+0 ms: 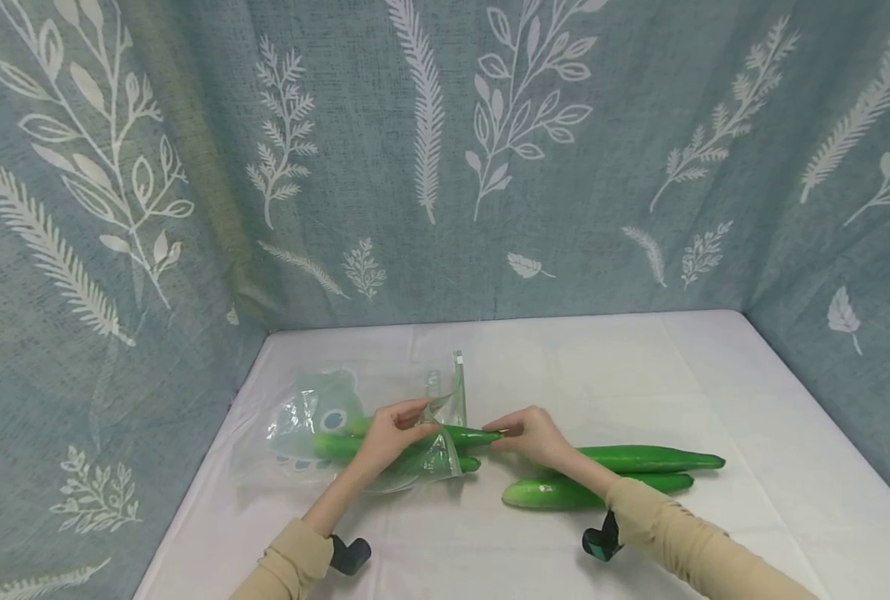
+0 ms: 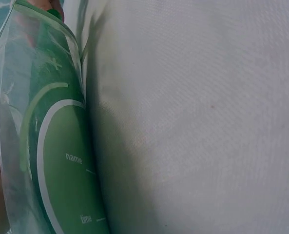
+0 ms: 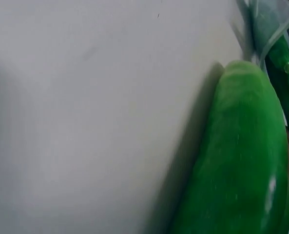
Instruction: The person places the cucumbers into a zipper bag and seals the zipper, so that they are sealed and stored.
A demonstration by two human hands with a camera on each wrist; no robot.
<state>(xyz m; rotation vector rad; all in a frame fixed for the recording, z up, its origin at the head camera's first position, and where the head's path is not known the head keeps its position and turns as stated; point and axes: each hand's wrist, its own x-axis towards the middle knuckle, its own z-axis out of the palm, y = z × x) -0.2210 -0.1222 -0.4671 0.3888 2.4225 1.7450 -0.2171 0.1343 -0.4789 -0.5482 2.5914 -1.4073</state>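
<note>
A clear zip bag (image 1: 283, 433) with a green printed figure lies on its side, its mouth facing right. My left hand (image 1: 394, 432) holds the bag's edge at the mouth, thumb and fingers around the plastic. With fingertips and thumb, my right hand (image 1: 532, 437) pinches the tip of a cucumber (image 1: 471, 436) that lies mostly inside the bag. Below it, the end of another cucumber (image 1: 470, 465) pokes out of the mouth. In the left wrist view, the bag's green print (image 2: 66, 165) reads "name" and "time".
Two more cucumbers lie on the white table right of the bag, one farther back (image 1: 651, 458) and one nearer (image 1: 550, 494), partly under my right forearm. A large cucumber (image 3: 237, 156) fills much of the right wrist view. A patterned blue-green curtain (image 1: 355, 167) surrounds the table (image 1: 565, 358).
</note>
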